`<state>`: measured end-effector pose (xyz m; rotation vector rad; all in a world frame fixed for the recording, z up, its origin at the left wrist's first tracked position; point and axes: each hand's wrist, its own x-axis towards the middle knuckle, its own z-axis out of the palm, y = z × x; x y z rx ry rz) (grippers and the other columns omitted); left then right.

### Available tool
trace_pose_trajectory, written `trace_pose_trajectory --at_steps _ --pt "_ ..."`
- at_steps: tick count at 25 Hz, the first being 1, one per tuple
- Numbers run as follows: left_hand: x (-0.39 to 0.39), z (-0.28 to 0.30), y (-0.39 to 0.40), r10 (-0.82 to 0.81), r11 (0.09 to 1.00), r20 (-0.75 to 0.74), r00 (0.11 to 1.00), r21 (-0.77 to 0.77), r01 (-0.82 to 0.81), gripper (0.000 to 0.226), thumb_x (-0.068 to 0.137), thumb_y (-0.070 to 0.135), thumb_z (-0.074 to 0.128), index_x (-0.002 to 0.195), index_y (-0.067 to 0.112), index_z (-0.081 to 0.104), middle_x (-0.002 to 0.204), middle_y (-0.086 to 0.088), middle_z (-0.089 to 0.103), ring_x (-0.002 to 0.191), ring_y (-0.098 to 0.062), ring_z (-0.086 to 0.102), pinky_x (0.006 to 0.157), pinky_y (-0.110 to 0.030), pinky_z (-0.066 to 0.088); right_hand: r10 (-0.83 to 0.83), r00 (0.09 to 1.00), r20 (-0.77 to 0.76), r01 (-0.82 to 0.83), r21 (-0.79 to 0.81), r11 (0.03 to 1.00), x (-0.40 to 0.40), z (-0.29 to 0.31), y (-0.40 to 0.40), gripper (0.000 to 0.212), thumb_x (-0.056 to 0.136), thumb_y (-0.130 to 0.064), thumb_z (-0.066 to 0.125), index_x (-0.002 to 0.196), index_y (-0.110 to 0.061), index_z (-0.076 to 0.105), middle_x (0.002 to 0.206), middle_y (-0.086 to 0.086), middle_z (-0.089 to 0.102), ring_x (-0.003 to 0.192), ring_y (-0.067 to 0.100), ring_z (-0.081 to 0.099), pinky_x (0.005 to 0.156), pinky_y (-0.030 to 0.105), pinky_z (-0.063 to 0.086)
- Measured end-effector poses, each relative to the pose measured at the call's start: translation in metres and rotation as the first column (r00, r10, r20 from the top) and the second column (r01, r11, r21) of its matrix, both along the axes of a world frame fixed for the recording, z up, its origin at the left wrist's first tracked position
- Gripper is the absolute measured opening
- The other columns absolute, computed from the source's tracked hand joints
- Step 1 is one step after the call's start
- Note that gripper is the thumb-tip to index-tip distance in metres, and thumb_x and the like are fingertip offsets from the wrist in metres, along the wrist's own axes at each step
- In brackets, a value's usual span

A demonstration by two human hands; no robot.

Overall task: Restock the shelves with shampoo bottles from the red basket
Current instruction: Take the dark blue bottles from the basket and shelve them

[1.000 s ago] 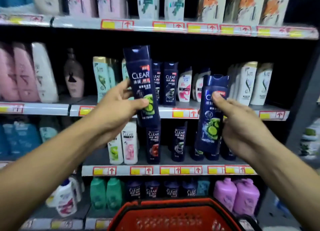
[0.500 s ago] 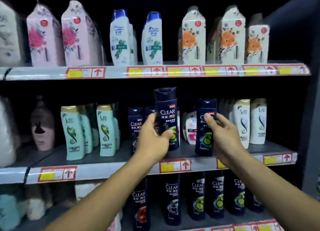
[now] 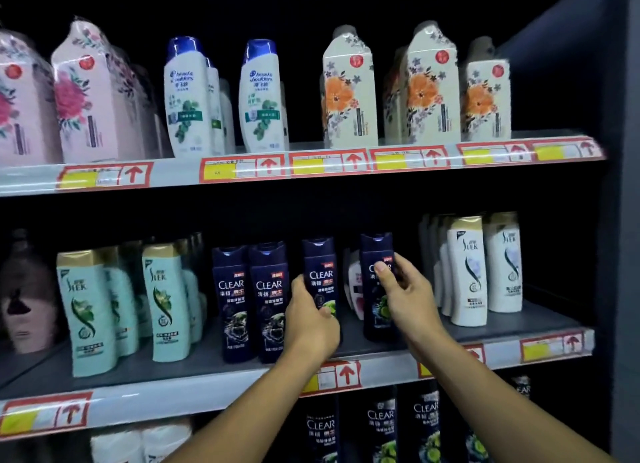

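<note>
A person's left hand [image 3: 311, 318] wraps its fingers and thumb around the lower half of a dark blue Clear shampoo bottle [image 3: 320, 272], held upright on the middle shelf [image 3: 207, 390] just right of two matching Clear bottles [image 3: 251, 299]. The right hand [image 3: 405, 298] grips a second dark blue bottle [image 3: 375, 254], thumb across its label, a little farther right, in front of pink-and-white bottles [image 3: 354, 282]. Mint green bottles [image 3: 166, 299] stand to the left, white bottles [image 3: 485, 265] to the right. Above, the top shelf [image 3: 173, 176] carries Head & Shoulders bottles [image 3: 188, 95] between floral refill packs [image 3: 349, 91].
</note>
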<state>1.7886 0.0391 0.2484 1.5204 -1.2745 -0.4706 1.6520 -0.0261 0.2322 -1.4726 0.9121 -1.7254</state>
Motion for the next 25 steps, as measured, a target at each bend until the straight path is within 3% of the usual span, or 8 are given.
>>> trace_pose_trajectory --at_steps 2,5,11,14,16,18,21,25 --pt "-0.002 -0.003 -0.001 0.021 1.000 -0.032 0.999 -0.001 -0.021 0.076 0.099 -0.002 0.049 0.157 0.029 0.011 0.158 -0.008 0.035 0.134 -0.026 0.045 0.106 -0.039 0.043 -0.035 0.999 -0.012 0.035 -0.008 0.999 0.003 -0.003 0.000 0.042 0.101 -0.038 0.060 0.142 -0.030 0.055 0.112 -0.022 0.065 0.094 -0.005 0.062 0.078 0.016 0.047" --pt "-0.007 -0.010 -0.005 0.014 0.999 -0.070 0.997 -0.030 -0.016 0.084 0.093 -0.009 0.049 0.157 0.032 0.011 0.148 -0.009 0.045 0.113 -0.014 0.053 0.102 -0.037 0.049 -0.066 0.997 -0.039 0.065 -0.009 0.998 0.004 -0.001 0.001 0.042 0.102 -0.038 0.058 0.141 -0.027 0.054 0.112 -0.021 0.062 0.090 -0.002 0.062 0.077 0.019 0.049" --pt "-0.010 -0.013 0.000 0.073 0.997 -0.028 0.997 -0.013 -0.073 0.089 0.093 -0.005 0.050 0.159 0.027 0.000 0.154 -0.006 0.039 0.128 -0.021 0.052 0.102 -0.039 0.051 -0.069 0.986 -0.152 0.083 0.090 0.993 -0.014 -0.013 0.012 0.056 0.099 -0.047 0.057 0.148 -0.025 0.040 0.119 -0.008 0.065 0.096 -0.003 0.059 0.076 0.020 0.045" --pt "-0.012 -0.020 0.027 0.025 0.999 -0.025 0.999 -0.048 -0.027 0.084 0.095 -0.004 0.049 0.160 0.026 0.005 0.162 0.002 0.027 0.138 -0.020 0.045 0.111 -0.041 0.045 -0.193 0.981 -0.011 0.193 0.066 0.979 -0.021 -0.017 0.040 0.043 0.099 -0.045 0.058 0.133 -0.022 0.047 0.111 -0.007 0.061 0.099 0.002 0.057 0.071 0.017 0.042" --pt "-0.005 -0.028 0.053 -0.012 0.996 -0.023 1.000 -0.090 0.010 0.067 0.098 0.004 0.053 0.156 0.023 0.026 0.158 0.005 0.034 0.141 -0.017 0.041 0.116 -0.032 0.037 -0.286 0.958 0.032 0.286 0.012 0.958 -0.022 -0.021 0.066 0.026 0.100 -0.038 0.058 0.120 -0.021 0.053 0.105 -0.005 0.060 0.096 0.005 0.058 0.071 0.017 0.041" --pt "0.013 -0.038 0.077 -0.006 0.986 -0.056 0.998 -0.167 -0.003 0.043 0.096 0.006 0.060 0.134 0.023 0.051 0.137 0.004 0.055 0.120 -0.011 0.057 0.100 -0.021 0.048 -0.323 0.945 -0.047 0.321 -0.049 0.946 -0.021 -0.034 0.092 0.008 0.100 -0.029 0.060 0.104 -0.021 0.059 0.099 -0.003 0.060 0.090 0.009 0.059 0.071 0.021 0.043" --pt "0.060 -0.042 0.094 0.117 0.953 -0.128 0.985 -0.263 -0.148 0.023 0.090 0.004 0.068 0.103 0.021 0.060 0.097 -0.001 0.064 0.085 -0.013 0.062 0.066 -0.014 0.045 -0.168 0.914 -0.371 0.167 -0.034 0.985 -0.010 -0.049 0.113 0.010 0.096 -0.028 0.066 0.087 -0.025 0.064 0.091 -0.002 0.062 0.078 0.012 0.059 0.073 0.029 0.047" --pt "0.118 -0.030 0.078 0.209 0.944 -0.196 0.958 -0.216 -0.250 0.030 0.088 0.006 0.072 0.113 0.012 0.058 0.094 -0.003 0.060 0.080 -0.018 0.056 0.075 -0.024 0.051 -0.044 0.788 -0.614 0.056 0.001 0.998 0.028 -0.024 0.110 0.019 0.092 -0.046 0.070 0.097 -0.029 0.063 0.102 -0.011 0.061 0.097 0.006 0.060 0.089 0.033 0.051"
